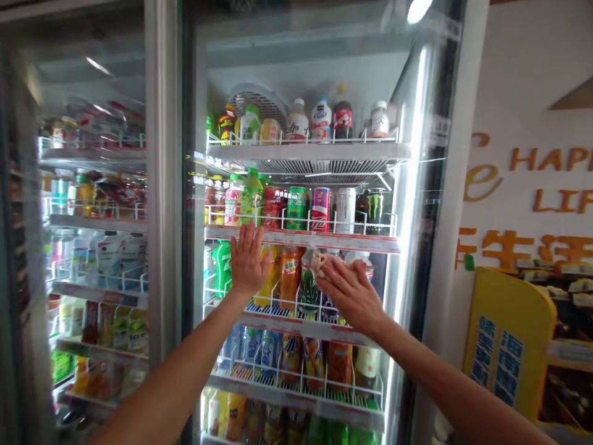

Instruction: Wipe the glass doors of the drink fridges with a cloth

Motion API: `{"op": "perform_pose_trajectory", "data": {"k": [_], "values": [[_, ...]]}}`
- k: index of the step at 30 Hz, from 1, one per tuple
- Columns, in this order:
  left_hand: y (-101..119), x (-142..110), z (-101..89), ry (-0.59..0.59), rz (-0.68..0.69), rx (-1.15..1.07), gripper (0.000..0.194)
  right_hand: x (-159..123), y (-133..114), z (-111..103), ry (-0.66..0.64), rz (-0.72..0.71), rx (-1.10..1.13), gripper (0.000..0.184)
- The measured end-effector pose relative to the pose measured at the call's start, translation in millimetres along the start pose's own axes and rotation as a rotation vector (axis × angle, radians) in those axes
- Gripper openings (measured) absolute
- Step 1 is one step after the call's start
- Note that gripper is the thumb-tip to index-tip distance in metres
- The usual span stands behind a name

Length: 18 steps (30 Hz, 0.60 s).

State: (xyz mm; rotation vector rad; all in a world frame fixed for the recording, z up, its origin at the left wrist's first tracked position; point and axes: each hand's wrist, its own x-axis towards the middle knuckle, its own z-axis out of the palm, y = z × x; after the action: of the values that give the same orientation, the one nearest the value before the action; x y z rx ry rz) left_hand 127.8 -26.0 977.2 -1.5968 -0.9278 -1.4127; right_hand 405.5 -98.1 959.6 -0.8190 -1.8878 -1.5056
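Note:
A glass door [301, 55] of a lit drinks fridge stands upright in front of me. My left hand [249, 262] lies flat against the glass, fingers stretched and apart, with nothing in it. To its right, my right hand [354, 296] presses a crumpled, pale pinkish cloth [319, 262] on the glass at about the same height. Part of the cloth is hidden under the fingers. Behind the glass, near the hands, are an orange soda bottle [290, 275] and a green can [296, 207].
Wire-fronted shelves [306, 150] hold many bottles and cans. On the left is a second glass-fronted fridge section [99, 161], past a metal upright [162, 185]. A yellow display stand [514, 334] is at the right, below orange wall letters [549, 159].

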Motion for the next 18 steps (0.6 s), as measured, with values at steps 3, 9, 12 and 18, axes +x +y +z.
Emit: {"op": "perform_pose_trajectory", "data": {"k": [3,9,12,18], "values": [[-0.4,-0.2,1.8,0.004,0.012,0.017,0.058,11.4,56.4,-10.8,0.196,0.343,-0.112,0.040],[-1.2,-1.2,1.3,0.006,0.015,0.010,0.058,38.7,67.6,-8.9,0.244,0.501,-0.062,0.050],[0.0,-0.9,-0.5,0.004,0.008,-0.017,0.059,28.1,21.7,1.0,0.038,0.091,0.010,0.055],[1.0,0.4,-2.8,-0.013,0.001,0.001,0.057,62.5,86.0,-8.5,0.330,0.475,-0.094,0.049]]}}
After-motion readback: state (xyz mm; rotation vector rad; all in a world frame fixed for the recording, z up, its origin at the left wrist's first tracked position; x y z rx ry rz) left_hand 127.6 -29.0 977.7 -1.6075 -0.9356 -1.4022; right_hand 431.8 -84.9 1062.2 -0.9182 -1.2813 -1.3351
